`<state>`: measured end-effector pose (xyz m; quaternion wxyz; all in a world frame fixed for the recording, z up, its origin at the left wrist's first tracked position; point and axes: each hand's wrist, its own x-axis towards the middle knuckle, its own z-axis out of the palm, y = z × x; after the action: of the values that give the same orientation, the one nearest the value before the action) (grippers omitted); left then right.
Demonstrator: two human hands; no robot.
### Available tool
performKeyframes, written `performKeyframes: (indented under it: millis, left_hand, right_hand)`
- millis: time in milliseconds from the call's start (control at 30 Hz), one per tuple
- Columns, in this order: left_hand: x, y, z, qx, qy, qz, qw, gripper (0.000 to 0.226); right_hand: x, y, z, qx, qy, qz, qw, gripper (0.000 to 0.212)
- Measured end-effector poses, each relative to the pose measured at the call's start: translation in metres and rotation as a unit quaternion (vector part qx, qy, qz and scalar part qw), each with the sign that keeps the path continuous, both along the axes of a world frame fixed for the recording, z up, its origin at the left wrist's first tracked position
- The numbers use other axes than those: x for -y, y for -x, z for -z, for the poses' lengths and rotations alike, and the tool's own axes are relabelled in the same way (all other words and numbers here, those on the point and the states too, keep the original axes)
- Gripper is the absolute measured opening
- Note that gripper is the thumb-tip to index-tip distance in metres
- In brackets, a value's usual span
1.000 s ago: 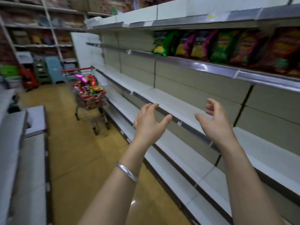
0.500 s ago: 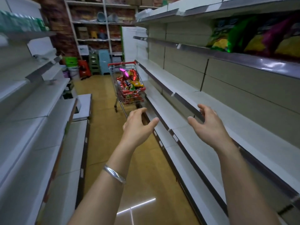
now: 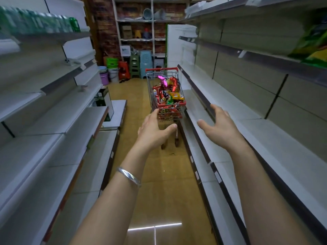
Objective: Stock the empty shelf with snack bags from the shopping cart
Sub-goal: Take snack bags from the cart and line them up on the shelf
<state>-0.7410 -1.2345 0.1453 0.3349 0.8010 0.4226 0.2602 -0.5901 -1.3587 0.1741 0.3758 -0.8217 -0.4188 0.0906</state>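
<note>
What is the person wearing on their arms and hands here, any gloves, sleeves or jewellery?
No gloves and no sleeves show: both forearms are bare as far as the frame reaches. The left hand has a plain, smooth silver metal bangle round its wrist, a narrow shiny band with no visible stones or markings. The right hand and its wrist carry nothing. No rings can be made out on either hand.

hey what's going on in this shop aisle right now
A person stands in an aisle of mostly bare shelves, both arms stretched forward. The left hand and right hand are open and hold nothing. Ahead, beside the right-hand shelf, stands a red shopping cart piled with snack bags. Neither hand has reached it yet. A few bags already sit on an upper shelf at the right.
</note>
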Motion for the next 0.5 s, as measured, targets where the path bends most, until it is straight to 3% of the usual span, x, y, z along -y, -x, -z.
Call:
performKeyframes:
  millis: [233,500]
  left_hand:
    - [-0.099,-0.047,0.007,-0.069,-0.031,0.012,0.997,0.091]
    - [-0.248,-0.105,-0.015,-0.084,-0.043,0.021,0.995,0.091]
  right_hand:
    - [-0.104,-0.034,0.005,0.056,0.021,-0.032,0.998,0.076]
    - [-0.253,-0.084,-0.01,0.045,0.015,-0.023,0.999,0.078]
